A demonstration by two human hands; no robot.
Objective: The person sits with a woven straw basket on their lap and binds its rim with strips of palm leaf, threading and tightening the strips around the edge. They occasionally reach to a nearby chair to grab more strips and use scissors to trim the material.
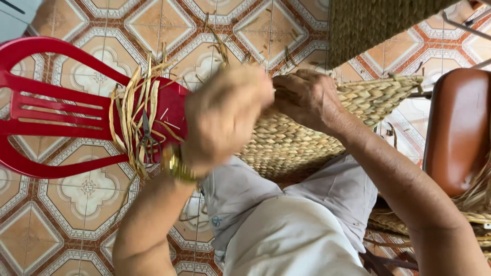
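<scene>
Now, head view, looking straight down: a woven straw basket (302,138) rests on the person's lap, its braided rim running out to the right. The right hand (307,99) is clamped on the basket's upper edge, fingers curled over the weave, a firm grasp. The left hand (222,115) sits just beside it at the basket's left end, blurred, so I cannot tell whether it is closed on a strand or loose; a gold wristwatch (176,164) shows at that wrist. To the left, a red plastic chair (46,102) stands on the patterned floor tiles (82,204), and on its seat lies a bundle of dry straw strands (134,120) with a pair of scissors (148,135) on top. At the right edge, a brown padded seat (458,128). Another woven piece (378,23) hangs in at the top.
</scene>
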